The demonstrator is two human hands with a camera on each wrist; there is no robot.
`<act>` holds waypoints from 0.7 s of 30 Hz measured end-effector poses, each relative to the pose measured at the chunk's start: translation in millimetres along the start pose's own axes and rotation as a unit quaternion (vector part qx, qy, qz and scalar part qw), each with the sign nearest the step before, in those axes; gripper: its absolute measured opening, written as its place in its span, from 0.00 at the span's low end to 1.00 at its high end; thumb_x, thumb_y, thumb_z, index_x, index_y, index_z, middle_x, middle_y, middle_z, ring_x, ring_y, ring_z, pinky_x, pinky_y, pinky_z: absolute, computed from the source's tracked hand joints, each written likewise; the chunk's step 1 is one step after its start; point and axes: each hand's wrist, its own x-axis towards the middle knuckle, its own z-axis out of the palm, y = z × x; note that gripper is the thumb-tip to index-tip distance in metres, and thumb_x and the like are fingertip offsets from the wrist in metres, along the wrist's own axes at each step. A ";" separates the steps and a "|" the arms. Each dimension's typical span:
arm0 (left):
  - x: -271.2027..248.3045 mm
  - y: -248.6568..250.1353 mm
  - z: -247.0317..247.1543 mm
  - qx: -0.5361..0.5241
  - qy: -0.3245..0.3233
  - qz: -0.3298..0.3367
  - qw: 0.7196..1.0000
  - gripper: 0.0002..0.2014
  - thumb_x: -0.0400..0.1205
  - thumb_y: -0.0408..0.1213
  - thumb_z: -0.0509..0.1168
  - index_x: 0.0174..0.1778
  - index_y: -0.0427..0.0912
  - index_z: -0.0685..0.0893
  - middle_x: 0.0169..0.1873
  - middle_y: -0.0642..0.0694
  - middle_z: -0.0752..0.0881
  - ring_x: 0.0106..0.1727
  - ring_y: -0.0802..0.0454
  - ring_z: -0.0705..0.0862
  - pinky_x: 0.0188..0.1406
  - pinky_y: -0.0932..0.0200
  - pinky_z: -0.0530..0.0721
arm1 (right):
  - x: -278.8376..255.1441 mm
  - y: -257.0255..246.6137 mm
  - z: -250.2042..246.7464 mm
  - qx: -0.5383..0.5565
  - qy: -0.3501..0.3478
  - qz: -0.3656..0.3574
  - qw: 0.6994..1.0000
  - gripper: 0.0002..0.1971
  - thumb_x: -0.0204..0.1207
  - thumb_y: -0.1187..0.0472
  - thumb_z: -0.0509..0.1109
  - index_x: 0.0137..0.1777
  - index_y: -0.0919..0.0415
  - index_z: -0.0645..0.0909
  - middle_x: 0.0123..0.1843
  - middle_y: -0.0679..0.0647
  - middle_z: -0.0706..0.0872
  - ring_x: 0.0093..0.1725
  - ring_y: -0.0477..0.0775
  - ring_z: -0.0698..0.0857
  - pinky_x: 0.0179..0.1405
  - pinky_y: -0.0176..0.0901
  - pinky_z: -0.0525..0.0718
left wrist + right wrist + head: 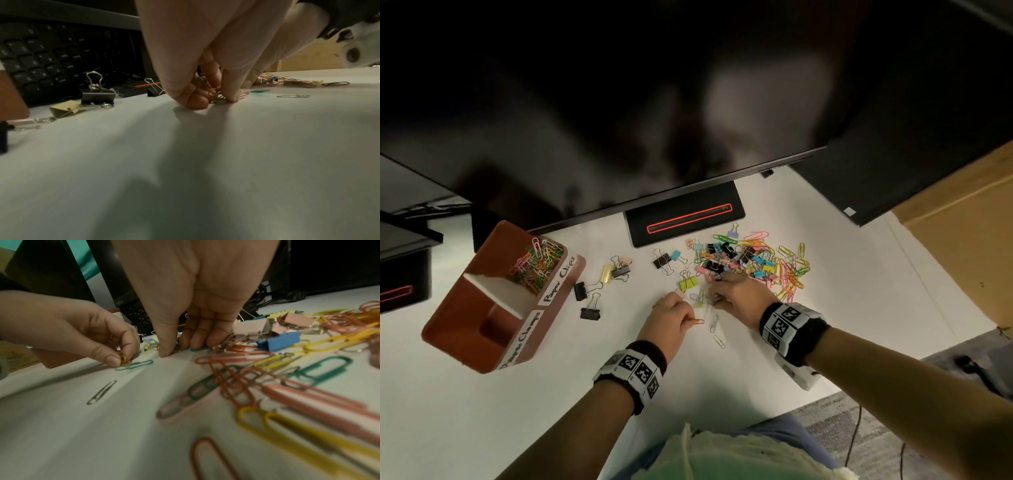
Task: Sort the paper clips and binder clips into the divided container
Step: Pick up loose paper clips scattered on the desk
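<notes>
My left hand (690, 317) (216, 99) pinches a small bunch of paper clips (123, 359), orange and yellow, just above the white table. Close to its right, my right hand (717, 298) (176, 349) has its fingertips down on the table, with thumb and fingers closing on a green paper clip (199, 348). A mixed pile of coloured paper clips and binder clips (750, 260) lies beyond and right of both hands. The red-brown divided container (465, 308) stands at the left. Its far compartment holds paper clips (534, 263), and its near one is labelled "Paper Clamps".
Several loose binder clips (589, 312) (97, 95) lie between the container and my hands. A monitor base (685, 214) and a keyboard (51, 53) sit behind. Single silver paper clips (719, 341) lie near my hands. A cardboard box (962, 240) stands at the right.
</notes>
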 end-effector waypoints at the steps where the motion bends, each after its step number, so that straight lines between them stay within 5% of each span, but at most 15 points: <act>1: 0.0 -0.7 -0.6 0.003 -0.006 0.002 1.000 0.03 0.78 0.32 0.65 0.45 0.39 0.83 0.50 0.44 0.80 0.52 0.47 0.76 0.51 0.59 0.75 | -0.4 -0.1 0.0 -0.002 0.001 0.002 1.000 0.11 0.76 0.57 0.69 0.57 0.58 0.81 0.55 0.57 0.81 0.53 0.61 0.83 0.53 0.55 0.84; 10: -1.0 -0.8 -5.3 -0.040 -0.029 -0.015 0.999 0.12 0.79 0.33 0.64 0.58 0.46 0.77 0.42 0.50 0.79 0.46 0.51 0.78 0.49 0.60 0.78 | 0.0 -1.0 -1.5 0.011 -0.004 -0.020 1.000 0.05 0.75 0.65 0.68 0.47 0.64 0.85 0.49 0.59 0.85 0.52 0.60 0.81 0.52 0.52 0.82; 21: 15.7 7.6 -6.7 -0.044 -0.015 -0.047 0.998 0.22 0.78 0.35 0.67 0.69 0.43 0.74 0.43 0.46 0.82 0.47 0.48 0.80 0.54 0.50 0.82 | 5.2 -6.7 -6.2 0.012 -0.040 0.032 0.999 0.09 0.77 0.62 0.67 0.55 0.61 0.81 0.50 0.59 0.86 0.51 0.59 0.82 0.49 0.44 0.76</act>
